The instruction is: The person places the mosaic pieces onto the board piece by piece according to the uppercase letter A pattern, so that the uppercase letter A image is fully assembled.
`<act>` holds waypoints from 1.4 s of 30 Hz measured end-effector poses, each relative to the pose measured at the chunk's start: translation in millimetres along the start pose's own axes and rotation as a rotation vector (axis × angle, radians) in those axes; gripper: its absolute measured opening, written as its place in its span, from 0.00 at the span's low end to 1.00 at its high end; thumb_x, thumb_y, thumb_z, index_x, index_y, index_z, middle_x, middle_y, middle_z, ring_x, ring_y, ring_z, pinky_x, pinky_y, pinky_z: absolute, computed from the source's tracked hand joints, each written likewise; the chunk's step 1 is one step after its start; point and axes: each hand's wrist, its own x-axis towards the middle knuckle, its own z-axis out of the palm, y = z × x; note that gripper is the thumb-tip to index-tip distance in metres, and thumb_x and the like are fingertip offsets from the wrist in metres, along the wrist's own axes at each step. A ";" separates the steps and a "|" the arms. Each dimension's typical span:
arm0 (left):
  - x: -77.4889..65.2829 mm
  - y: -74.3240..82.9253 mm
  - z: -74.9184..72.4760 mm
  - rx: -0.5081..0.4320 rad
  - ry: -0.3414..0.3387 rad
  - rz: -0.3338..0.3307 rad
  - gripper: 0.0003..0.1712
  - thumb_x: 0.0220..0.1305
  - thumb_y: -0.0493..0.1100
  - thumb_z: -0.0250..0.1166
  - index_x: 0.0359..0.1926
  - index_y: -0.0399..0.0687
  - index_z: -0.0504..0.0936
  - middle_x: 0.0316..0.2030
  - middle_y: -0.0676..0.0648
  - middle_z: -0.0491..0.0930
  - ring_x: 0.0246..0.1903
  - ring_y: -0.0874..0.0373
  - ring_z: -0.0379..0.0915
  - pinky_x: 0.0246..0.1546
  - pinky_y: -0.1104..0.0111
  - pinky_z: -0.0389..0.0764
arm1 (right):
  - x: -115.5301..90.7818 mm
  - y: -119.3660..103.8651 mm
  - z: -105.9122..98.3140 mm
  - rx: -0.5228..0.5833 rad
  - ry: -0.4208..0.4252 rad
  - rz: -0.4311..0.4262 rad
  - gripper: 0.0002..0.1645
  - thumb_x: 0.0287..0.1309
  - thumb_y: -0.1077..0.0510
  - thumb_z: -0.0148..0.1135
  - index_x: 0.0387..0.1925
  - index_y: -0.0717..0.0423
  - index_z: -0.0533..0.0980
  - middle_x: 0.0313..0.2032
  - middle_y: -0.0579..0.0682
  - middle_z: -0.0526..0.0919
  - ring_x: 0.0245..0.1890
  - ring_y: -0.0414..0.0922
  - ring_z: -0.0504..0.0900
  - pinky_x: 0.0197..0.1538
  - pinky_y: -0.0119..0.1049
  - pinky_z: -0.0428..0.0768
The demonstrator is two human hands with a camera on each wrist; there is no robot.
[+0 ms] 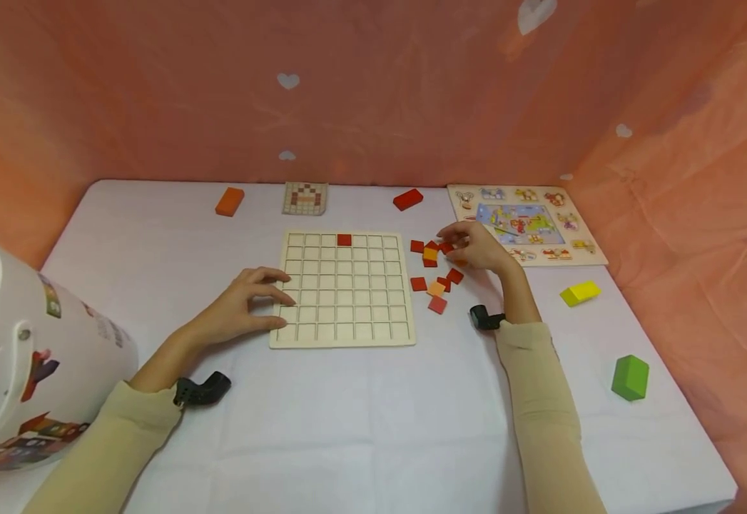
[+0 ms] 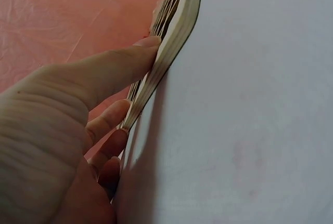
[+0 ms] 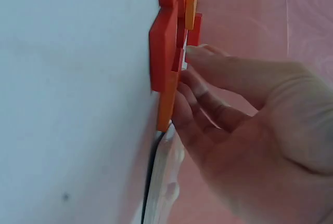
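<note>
A pale wooden grid board lies on the table, with one red tile in its top row. My left hand rests along the board's left edge, thumb and fingers spread; in the left wrist view the thumb touches the rim. To the board's right lie several loose red and orange tiles, among them a pinkish red tile and a light orange tile. Over the upper right of this group is my right hand, its fingertips apart around a red tile. An orange tile lies beside its fingers.
Behind the board are an orange block, a small patterned card and a red block. A picture puzzle board lies back right. Yellow and green blocks stand at the right. A white bucket is at left.
</note>
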 end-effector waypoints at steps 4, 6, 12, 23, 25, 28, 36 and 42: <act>1.7 -1.4 0.6 0.001 0.000 0.005 0.16 0.54 0.42 0.78 0.44 0.50 0.88 0.63 0.42 0.69 0.65 0.41 0.54 0.62 0.38 0.54 | 1.3 2.8 4.8 -0.028 0.029 -0.025 0.19 0.57 0.74 0.63 0.52 0.72 0.77 0.47 0.66 0.78 0.44 0.56 0.72 0.47 0.38 0.72; 1.0 -1.4 0.0 0.001 0.002 0.005 0.15 0.54 0.42 0.78 0.44 0.50 0.88 0.63 0.42 0.69 0.65 0.41 0.54 0.62 0.37 0.54 | 2.4 1.5 6.5 -0.039 0.030 -0.023 0.17 0.57 0.74 0.64 0.50 0.72 0.78 0.45 0.66 0.78 0.42 0.55 0.72 0.44 0.36 0.72; -0.2 -0.3 -0.4 -0.001 0.004 0.002 0.15 0.54 0.42 0.77 0.45 0.50 0.88 0.63 0.42 0.69 0.66 0.41 0.53 0.62 0.37 0.53 | 4.0 -1.6 8.6 -0.060 0.031 -0.014 0.18 0.58 0.75 0.63 0.51 0.71 0.76 0.42 0.66 0.77 0.40 0.56 0.72 0.43 0.37 0.73; -5.8 -1.0 2.7 0.001 0.008 -0.017 0.15 0.54 0.43 0.77 0.44 0.50 0.88 0.63 0.41 0.69 0.65 0.40 0.54 0.62 0.37 0.54 | 20.3 -44.7 26.3 -0.035 0.072 -0.141 0.11 0.65 0.70 0.60 0.48 0.70 0.80 0.43 0.62 0.82 0.39 0.54 0.76 0.41 0.37 0.76; -6.4 -1.9 3.4 0.002 0.010 -0.007 0.15 0.55 0.43 0.77 0.45 0.49 0.88 0.63 0.41 0.69 0.65 0.40 0.54 0.62 0.37 0.54 | 29.7 -59.7 37.2 -0.023 0.019 -0.197 0.11 0.65 0.70 0.59 0.47 0.70 0.81 0.43 0.62 0.83 0.36 0.53 0.77 0.38 0.34 0.76; -5.6 -2.5 3.9 -0.003 0.012 0.004 0.15 0.55 0.43 0.77 0.45 0.50 0.88 0.63 0.42 0.69 0.65 0.40 0.54 0.62 0.37 0.54 | 44.8 -84.3 54.1 -0.017 -0.086 -0.265 0.12 0.64 0.72 0.59 0.47 0.70 0.82 0.44 0.60 0.84 0.33 0.51 0.78 0.37 0.32 0.76; -3.9 -1.6 2.7 0.006 0.012 -0.004 0.15 0.55 0.43 0.77 0.44 0.50 0.88 0.63 0.41 0.69 0.65 0.40 0.54 0.62 0.37 0.53 | 80.4 -122.3 98.5 0.033 -0.310 -0.332 0.09 0.64 0.73 0.58 0.44 0.70 0.80 0.35 0.58 0.80 0.34 0.48 0.76 0.39 0.32 0.76; -0.5 0.9 1.2 0.021 0.011 0.002 0.15 0.54 0.43 0.77 0.44 0.50 0.88 0.62 0.42 0.70 0.65 0.40 0.55 0.62 0.37 0.54 | 89.7 -122.9 112.8 0.077 -0.313 -0.299 0.06 0.62 0.75 0.58 0.38 0.68 0.78 0.35 0.58 0.78 0.37 0.47 0.75 0.40 0.33 0.76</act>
